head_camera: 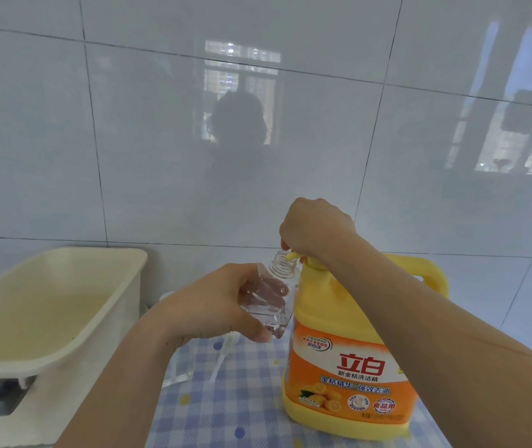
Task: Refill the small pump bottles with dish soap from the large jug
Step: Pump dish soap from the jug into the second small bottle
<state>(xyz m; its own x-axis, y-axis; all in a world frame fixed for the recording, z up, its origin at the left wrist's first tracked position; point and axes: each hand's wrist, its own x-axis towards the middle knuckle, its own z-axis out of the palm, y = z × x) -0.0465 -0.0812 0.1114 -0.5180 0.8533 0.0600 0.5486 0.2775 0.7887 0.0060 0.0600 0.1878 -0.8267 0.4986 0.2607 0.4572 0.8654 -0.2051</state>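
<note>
A large yellow jug [348, 360] of dish soap with an orange label stands on the checked cloth at the right. My right hand [316, 227] rests on top of its yellow pump head, whose spout [292, 255] reaches the mouth of a small clear bottle [271, 302]. My left hand [213, 305] grips that capless bottle and holds it tilted against the jug, with its threaded neck up under the spout. A little clear liquid shows in the bottle's bottom. A white pump top with its tube [222, 354] lies on the cloth below the bottle.
A cream plastic basin [64, 305] sits at the left on a white stand. The blue and white checked cloth [226, 405] covers the surface in front. A glossy white tiled wall [161, 140] closes the back.
</note>
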